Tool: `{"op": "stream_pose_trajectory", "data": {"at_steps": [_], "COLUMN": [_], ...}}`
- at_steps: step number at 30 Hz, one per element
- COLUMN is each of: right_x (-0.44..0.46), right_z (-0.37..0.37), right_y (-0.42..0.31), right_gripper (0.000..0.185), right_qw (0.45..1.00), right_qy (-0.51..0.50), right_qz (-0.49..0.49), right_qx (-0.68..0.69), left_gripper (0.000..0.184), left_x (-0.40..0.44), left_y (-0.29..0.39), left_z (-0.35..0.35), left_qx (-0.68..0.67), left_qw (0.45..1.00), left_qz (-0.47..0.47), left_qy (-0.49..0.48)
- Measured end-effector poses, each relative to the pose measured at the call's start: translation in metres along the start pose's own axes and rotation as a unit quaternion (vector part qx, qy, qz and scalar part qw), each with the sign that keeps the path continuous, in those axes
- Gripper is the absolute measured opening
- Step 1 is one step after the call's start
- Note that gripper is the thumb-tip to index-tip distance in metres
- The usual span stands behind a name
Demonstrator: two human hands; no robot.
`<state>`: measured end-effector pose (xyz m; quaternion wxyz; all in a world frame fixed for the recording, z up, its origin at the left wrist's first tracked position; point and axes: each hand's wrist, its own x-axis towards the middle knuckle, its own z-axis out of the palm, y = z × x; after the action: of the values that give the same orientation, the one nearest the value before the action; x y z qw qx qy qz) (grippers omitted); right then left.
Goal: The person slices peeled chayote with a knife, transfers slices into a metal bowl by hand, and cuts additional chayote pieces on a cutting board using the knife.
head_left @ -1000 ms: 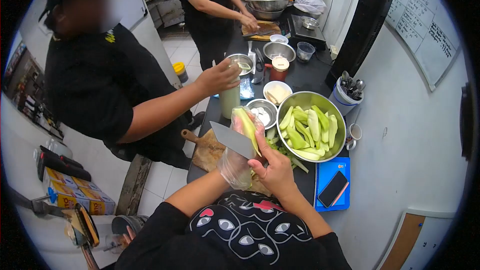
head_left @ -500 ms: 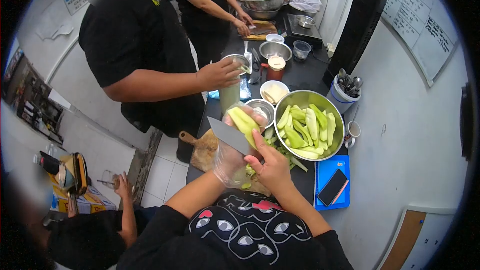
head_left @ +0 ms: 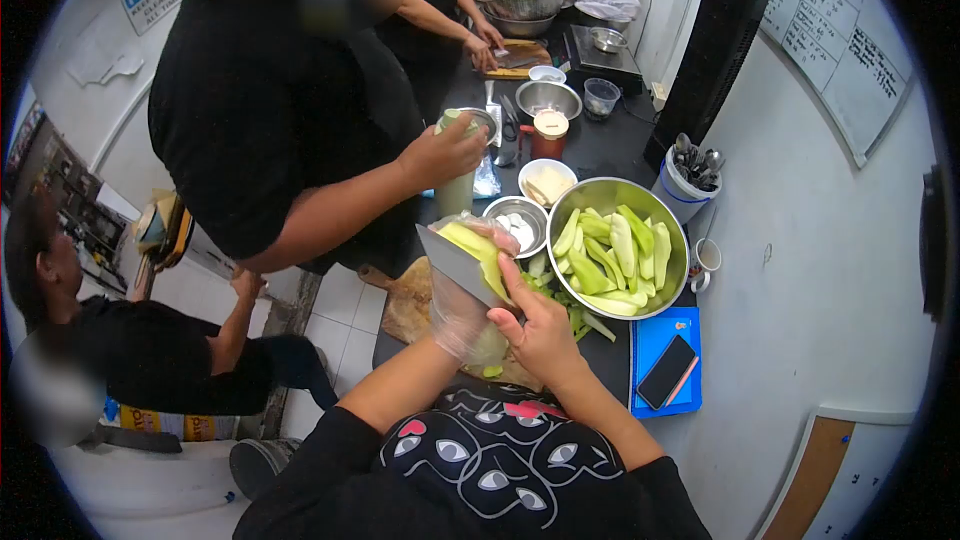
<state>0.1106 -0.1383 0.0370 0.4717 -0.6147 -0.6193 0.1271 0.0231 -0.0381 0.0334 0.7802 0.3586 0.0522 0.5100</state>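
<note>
My left hand (head_left: 460, 315), in a clear plastic glove, is closed around a pale green peeled fruit that looks like a green mango (head_left: 468, 240). My right hand (head_left: 540, 330) grips a knife, its wide grey blade (head_left: 462, 268) lying against the fruit; the handle is hidden in my palm. Below both hands is a wooden cutting board (head_left: 405, 308) with green peelings (head_left: 578, 315) beside it. To the right, a steel bowl (head_left: 680, 240) holds several peeled green pieces (head_left: 622, 240).
A small steel bowl (head_left: 537, 215) with white contents and a white bowl (head_left: 528, 168) stand ahead. A co-worker's hand (head_left: 445, 155) is at a tall pale green container (head_left: 455, 195). On the right are a phone (head_left: 667, 372), a white mug (head_left: 707, 258) and a utensil bucket (head_left: 685, 195).
My hands keep nearly the same hold, with the fruit and blade slightly shifted. The nearby co-worker leans forward over the tall container. A person at left has moved up and right.
</note>
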Motion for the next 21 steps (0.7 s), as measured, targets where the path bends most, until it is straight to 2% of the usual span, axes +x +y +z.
{"op": "stream_pose_trajectory", "data": {"at_steps": [2,5,8,11,14,16,18,21], "right_x": [-0.002,-0.005,-0.004,-0.004,-0.008,-0.010,-0.011,-0.011], "right_z": [-0.004,-0.008,-0.014,-0.011,-0.005,-0.003,-0.003,-0.001], "right_y": [-0.004,-0.003,-0.009,-0.013,-0.011,-0.006,-0.003,-0.003], "right_gripper": [0.071,0.074,0.075,0.075,0.076,0.076,0.076,0.073], "right_qw": [0.999,0.997,0.992,0.988,0.993,0.996,0.997,0.994], "right_qy": [-0.019,-0.040,-0.066,-0.076,-0.045,-0.015,0.009,0.007], "right_qz": [0.037,0.058,0.102,0.131,0.108,0.080,0.049,0.053], "right_qx": [0.014,0.024,0.015,-0.009,-0.010,-0.024,-0.058,-0.095], "left_gripper": [0.042,0.044,0.044,0.058,0.058,0.052,0.046,0.040], "left_x": [0.009,0.015,0.010,0.008,0.001,-0.005,-0.007,-0.009], "left_y": [0.002,0.001,0.008,0.003,-0.008,-0.005,-0.004,-0.006], "left_z": [-0.003,-0.003,0.010,0.005,-0.007,-0.005,0.001,0.005], "left_qx": [-0.176,-0.258,-0.021,-0.014,0.037,0.213,0.289,0.268], "left_qw": [0.981,0.961,0.993,0.993,0.998,0.977,0.956,0.959], "left_qz": [-0.075,-0.091,-0.107,-0.107,-0.045,0.005,0.043,0.085], "left_qy": [-0.018,-0.039,0.044,0.048,0.012,0.005,-0.012,-0.034]}}
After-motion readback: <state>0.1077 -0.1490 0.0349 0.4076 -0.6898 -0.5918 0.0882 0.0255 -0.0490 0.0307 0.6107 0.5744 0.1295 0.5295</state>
